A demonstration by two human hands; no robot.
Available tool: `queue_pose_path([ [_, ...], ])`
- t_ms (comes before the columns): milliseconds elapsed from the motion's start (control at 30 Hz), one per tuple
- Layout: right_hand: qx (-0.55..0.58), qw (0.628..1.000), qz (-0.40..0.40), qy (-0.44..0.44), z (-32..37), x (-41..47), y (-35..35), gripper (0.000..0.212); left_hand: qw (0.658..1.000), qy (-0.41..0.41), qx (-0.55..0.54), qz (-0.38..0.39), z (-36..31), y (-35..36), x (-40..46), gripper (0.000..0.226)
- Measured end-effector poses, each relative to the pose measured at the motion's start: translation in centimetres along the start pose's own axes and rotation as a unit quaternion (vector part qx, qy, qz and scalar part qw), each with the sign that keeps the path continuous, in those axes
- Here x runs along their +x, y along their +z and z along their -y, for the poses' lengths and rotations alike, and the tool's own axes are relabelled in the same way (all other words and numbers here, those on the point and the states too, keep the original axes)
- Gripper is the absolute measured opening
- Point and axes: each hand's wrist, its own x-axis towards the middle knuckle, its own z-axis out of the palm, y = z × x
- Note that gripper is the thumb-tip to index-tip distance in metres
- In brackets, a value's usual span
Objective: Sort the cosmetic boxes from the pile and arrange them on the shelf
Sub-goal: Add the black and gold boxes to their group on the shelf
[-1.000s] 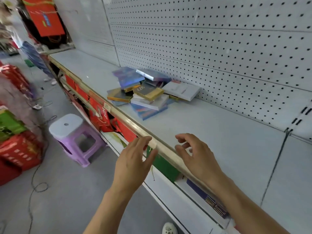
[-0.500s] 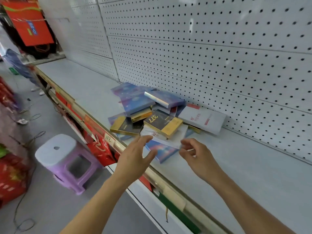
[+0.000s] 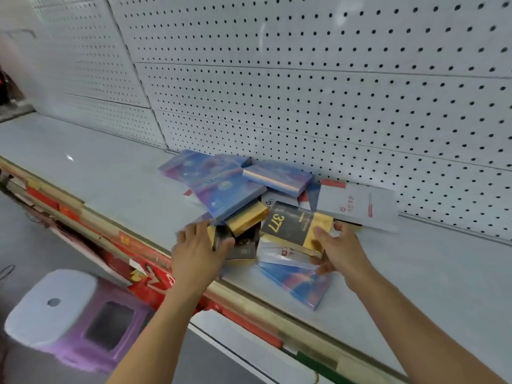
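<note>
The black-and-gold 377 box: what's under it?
The black-and-gold 377 box lies on a pale white box, itself on a blue iridescent box. The right hand grips its corner; anything deeper is covered.

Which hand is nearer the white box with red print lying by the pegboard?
Right. The right hand sits just below the white box; the left hand is across the pile.

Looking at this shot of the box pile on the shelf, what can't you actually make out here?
Head view only:
- Lower boxes of the pile: covered by boxes lying on top, so the count is unclear.
- Small print on the black and gold 377 box: too small.
- Left hand grip: its back faces the camera, fingers blurred.
- Red items under the shelf: hidden by its front edge, blurred.
- Purple stool: blurred.
</note>
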Motion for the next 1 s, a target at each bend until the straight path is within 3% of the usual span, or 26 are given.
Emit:
queue_pose_path([
  [100,-0.004,0.999,-0.036,0.0,-0.3,0.2,1.1,0.053,0.995,-0.045,0.022,0.091,1.5,-0.1,1.7,0.087],
  [200,-0.002,0.998,-0.067,-0.008,-0.6,0.1,2.0,0.047,0.989,-0.054,0.02,0.138,1.8,-0.2,2.4,0.094],
  [400,0.031,0.995,-0.1,-0.006,-0.7,-1.0,2.7,0.043,0.96,-0.117,-0.161,0.195,2.9,-0.4,3.6,0.105],
  [433,0.035,0.994,-0.101,-0.009,-0.9,-1.2,2.6,0.041,0.945,-0.132,-0.222,0.199,3.3,-0.5,3.8,0.098],
  [533,0.045,0.993,-0.108,-0.016,-1.2,-1.6,2.3,0.038,0.89,-0.14,-0.388,0.192,3.5,-1.0,2.9,0.036],
  [600,0.058,0.991,-0.119,-0.021,-1.5,-2.1,1.9,0.034,0.883,-0.135,-0.413,0.177,3.5,-1.0,1.7,0.022],
  [800,0.083,0.985,-0.136,-0.06,-2.8,-4.7,-0.8,0.019,0.862,-0.127,-0.466,0.152,1.9,-1.0,-2.7,0.027],
  [1000,0.108,0.98,-0.149,-0.075,-5.2,-9.3,-7.3,0.027,0.878,-0.07,-0.463,0.104,-2.6,-1.6,-7.3,0.029],
])
